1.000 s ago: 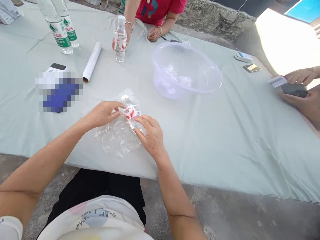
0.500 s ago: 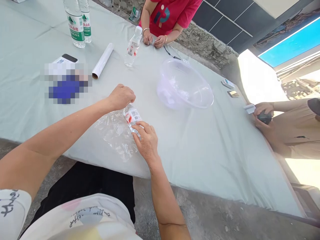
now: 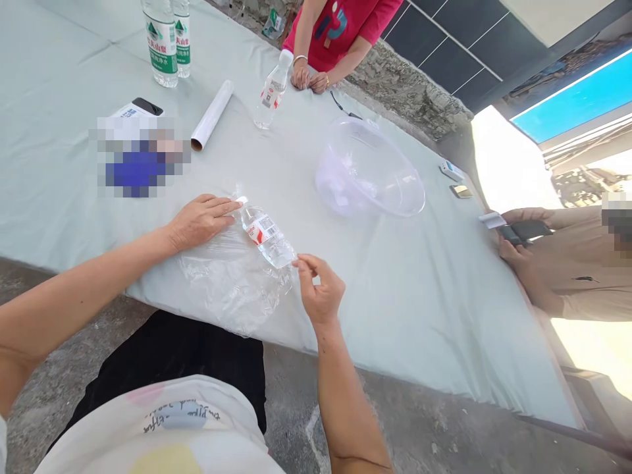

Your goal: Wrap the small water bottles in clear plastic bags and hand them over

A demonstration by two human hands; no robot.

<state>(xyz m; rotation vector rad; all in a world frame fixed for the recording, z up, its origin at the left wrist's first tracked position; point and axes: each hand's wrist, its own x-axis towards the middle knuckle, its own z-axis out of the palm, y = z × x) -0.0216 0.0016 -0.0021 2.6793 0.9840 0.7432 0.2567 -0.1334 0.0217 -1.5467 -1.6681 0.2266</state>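
Observation:
A clear water bottle (image 3: 270,242) with a red and white label lies on its side on a crumpled sheet of clear plastic film (image 3: 230,283). My left hand (image 3: 203,220) rests flat at the bottle's white cap, fingers stretched out and fingertips touching it. At the other end, by the bottle's base, my right hand (image 3: 322,286) is closed in a pinch. Its thumb and fingertips seem to hold the film's edge, close against the bottle.
A clear basin (image 3: 370,168) stands tilted beyond my right hand. Farther back are a white roll (image 3: 213,115), another small bottle (image 3: 273,92), two large water bottles (image 3: 160,46) and a phone (image 3: 148,106). One person leans at the far edge; another sits at the right.
My left hand has come off the bottle's neck and flattened beside the cap. My right hand has moved right, from the bottle's side to its base, and pinched. More of the bottle shows.

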